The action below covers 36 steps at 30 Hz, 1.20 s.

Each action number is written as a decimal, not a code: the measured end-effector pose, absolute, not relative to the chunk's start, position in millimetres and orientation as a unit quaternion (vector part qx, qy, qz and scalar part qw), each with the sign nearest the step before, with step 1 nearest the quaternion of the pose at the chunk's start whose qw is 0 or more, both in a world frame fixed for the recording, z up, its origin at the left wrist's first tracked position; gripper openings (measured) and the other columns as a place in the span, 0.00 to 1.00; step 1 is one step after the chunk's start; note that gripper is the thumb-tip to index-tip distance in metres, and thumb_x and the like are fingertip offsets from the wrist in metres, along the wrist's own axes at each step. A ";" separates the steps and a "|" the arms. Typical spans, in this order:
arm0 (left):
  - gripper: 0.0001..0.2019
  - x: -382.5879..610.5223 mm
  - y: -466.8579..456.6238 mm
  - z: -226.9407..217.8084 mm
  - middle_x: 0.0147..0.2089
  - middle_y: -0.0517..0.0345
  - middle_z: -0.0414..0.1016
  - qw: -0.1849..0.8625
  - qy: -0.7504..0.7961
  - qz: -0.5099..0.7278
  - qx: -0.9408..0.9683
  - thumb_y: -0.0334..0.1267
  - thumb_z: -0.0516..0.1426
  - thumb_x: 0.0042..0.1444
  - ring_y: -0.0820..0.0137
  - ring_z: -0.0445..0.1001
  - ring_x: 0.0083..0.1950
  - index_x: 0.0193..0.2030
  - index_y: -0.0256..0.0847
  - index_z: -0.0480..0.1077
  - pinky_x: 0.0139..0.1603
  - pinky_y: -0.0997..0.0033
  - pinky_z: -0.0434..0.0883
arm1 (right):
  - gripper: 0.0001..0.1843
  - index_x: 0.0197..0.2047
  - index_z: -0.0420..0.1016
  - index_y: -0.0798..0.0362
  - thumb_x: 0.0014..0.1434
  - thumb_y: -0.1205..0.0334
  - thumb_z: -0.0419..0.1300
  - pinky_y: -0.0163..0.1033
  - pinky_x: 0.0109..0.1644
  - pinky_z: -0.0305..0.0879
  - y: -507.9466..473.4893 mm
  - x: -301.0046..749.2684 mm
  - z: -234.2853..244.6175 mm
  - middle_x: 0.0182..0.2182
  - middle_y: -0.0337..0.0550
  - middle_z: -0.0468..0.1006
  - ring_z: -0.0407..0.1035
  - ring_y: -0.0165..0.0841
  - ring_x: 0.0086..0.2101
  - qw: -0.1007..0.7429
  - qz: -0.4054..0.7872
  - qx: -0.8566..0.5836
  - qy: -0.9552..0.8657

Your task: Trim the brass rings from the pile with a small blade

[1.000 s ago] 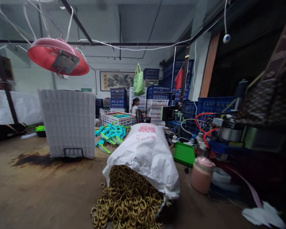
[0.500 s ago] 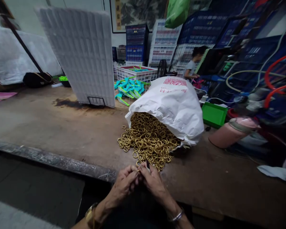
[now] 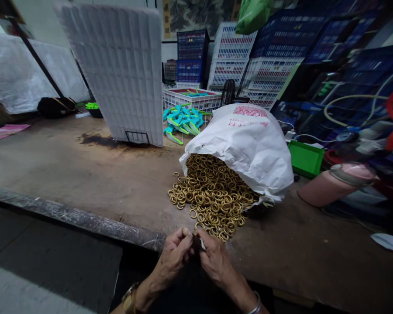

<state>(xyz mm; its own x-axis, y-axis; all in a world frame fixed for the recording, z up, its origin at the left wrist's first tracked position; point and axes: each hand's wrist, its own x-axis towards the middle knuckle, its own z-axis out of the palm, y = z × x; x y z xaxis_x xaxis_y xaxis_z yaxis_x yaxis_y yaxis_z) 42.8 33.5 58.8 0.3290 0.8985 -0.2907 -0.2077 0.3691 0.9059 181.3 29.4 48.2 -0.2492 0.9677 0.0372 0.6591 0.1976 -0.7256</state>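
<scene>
While the left hand and right hand pinch a small dark piece in their fingers, a slip could lose it among the heaped brass-coloured metal rings nearby.

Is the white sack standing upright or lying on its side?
On its side; the white sack lies open, gold rings spilling onto the table.

1. Head view: we look from above our seat, forward and down across the wooden workbench.
2. Nearest: our left hand and right hand, at the lower edge, close under the lens.
3. Middle distance: white sack spilling brass rings, just beyond the hands.
4. Farthest: stacked crates at the top edge.
</scene>
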 end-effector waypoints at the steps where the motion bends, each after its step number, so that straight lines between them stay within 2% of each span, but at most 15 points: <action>1: 0.16 42.8 33.4 57.6 0.20 0.67 0.60 0.701 0.426 0.396 0.414 0.51 0.55 0.50 0.82 0.51 0.17 0.26 0.39 0.58 0.17 0.80 0.48 | 0.13 0.32 0.65 0.52 0.46 0.75 0.45 0.31 0.30 0.52 28.2 181.0 47.7 0.23 0.37 0.70 0.63 0.28 0.25 0.241 0.293 -0.557 -0.739; 10: 0.16 37.9 31.0 55.9 0.21 0.64 0.60 0.645 0.408 0.427 0.485 0.49 0.53 0.52 0.78 0.56 0.22 0.25 0.38 0.60 0.23 0.78 0.54 | 0.16 0.34 0.65 0.52 0.43 0.76 0.45 0.31 0.29 0.49 28.7 177.9 51.0 0.26 0.38 0.72 0.64 0.29 0.26 0.162 0.255 -0.574 -0.761; 17: 0.17 29.5 23.7 61.8 0.19 0.65 0.60 0.650 0.424 0.421 0.470 0.49 0.53 0.52 0.80 0.53 0.19 0.22 0.39 0.59 0.20 0.79 0.53 | 0.14 0.36 0.65 0.52 0.47 0.75 0.47 0.33 0.29 0.46 31.8 172.6 51.9 0.27 0.40 0.74 0.66 0.30 0.28 0.110 0.197 -0.604 -0.765; 21: 0.16 21.9 10.4 72.3 0.18 0.65 0.62 0.687 0.405 0.401 0.451 0.50 0.54 0.51 0.81 0.54 0.17 0.24 0.38 0.61 0.17 0.80 0.51 | 0.16 0.36 0.66 0.53 0.46 0.78 0.47 0.34 0.28 0.45 39.9 173.6 54.8 0.26 0.42 0.75 0.67 0.31 0.26 0.069 0.155 -0.643 -0.747; 24: 0.16 19.0 8.7 76.0 0.18 0.65 0.63 0.756 0.380 0.385 0.369 0.50 0.54 0.50 0.83 0.52 0.15 0.25 0.38 0.61 0.15 0.81 0.47 | 0.18 0.38 0.66 0.53 0.46 0.78 0.47 0.34 0.29 0.46 49.9 171.7 58.1 0.28 0.41 0.75 0.67 0.31 0.29 0.090 0.115 -0.650 -0.745; 27: 0.15 17.1 15.7 72.3 0.19 0.65 0.62 0.797 0.365 0.389 0.283 0.50 0.53 0.52 0.83 0.51 0.15 0.27 0.38 0.62 0.13 0.82 0.44 | 0.17 0.40 0.65 0.52 0.48 0.76 0.48 0.34 0.31 0.49 63.0 166.1 60.9 0.32 0.42 0.75 0.68 0.32 0.32 0.108 0.075 -0.649 -0.749; 30: 0.16 13.9 22.1 65.7 0.16 0.66 0.58 0.802 0.350 0.399 0.274 0.48 0.51 0.54 0.83 0.50 0.14 0.28 0.35 0.65 0.14 0.81 0.45 | 0.14 0.42 0.64 0.51 0.52 0.71 0.49 0.35 0.31 0.50 75.6 161.2 60.7 0.37 0.44 0.74 0.68 0.33 0.33 0.076 0.047 -0.661 -0.745; 33: 0.12 10.6 23.5 60.1 0.23 0.61 0.66 0.801 0.346 0.427 0.236 0.45 0.53 0.52 0.83 0.53 0.15 0.29 0.37 0.63 0.13 0.81 0.46 | 0.10 0.41 0.65 0.51 0.55 0.68 0.48 0.36 0.30 0.51 83.0 159.3 58.5 0.35 0.44 0.73 0.69 0.34 0.31 0.041 0.035 -0.677 -0.734; 36: 0.09 8.8 23.1 55.5 0.28 0.61 0.68 0.817 0.331 0.432 0.191 0.41 0.56 0.49 0.82 0.57 0.16 0.35 0.40 0.63 0.13 0.82 0.46 | 0.09 0.40 0.64 0.52 0.57 0.67 0.47 0.36 0.31 0.52 85.6 158.7 56.2 0.35 0.44 0.72 0.69 0.35 0.32 0.041 0.033 -0.682 -0.730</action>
